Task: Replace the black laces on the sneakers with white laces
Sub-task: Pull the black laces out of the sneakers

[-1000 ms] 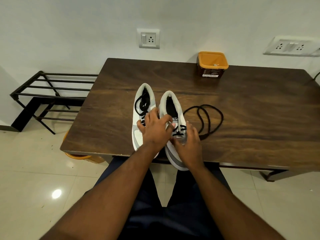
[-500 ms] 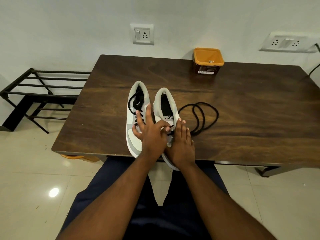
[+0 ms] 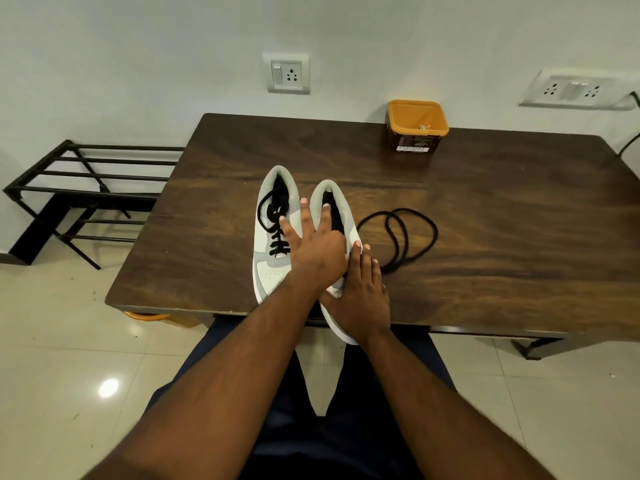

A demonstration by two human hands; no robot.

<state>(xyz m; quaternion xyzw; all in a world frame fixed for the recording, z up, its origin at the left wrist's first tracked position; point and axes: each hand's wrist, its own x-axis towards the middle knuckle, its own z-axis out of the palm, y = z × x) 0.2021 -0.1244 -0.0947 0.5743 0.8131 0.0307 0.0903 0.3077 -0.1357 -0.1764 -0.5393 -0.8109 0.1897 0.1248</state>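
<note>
Left hand (image 3: 317,251), fingers spread, lies along the right sneaker (image 3: 337,216); laced sneaker (image 3: 273,233) just left; right hand (image 3: 360,292) flat.

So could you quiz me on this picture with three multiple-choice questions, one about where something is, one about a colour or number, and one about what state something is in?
1. Where does the loose black lace lie?
A. on the floor
B. on the table, to the right of the sneakers
C. inside the orange tub

2. What colour is the rim of the tub at the far edge of the table?
A. orange
B. blue
C. white

3. What state is the left sneaker in?
A. wearing white laces
B. without any lace
C. laced in black

Answers:
1. B, since its coils rest on the wood beside the right sneaker.
2. A, since the rim and inside are plainly orange.
3. C, since black lace crosses its eyelets next to the left hand.
</note>
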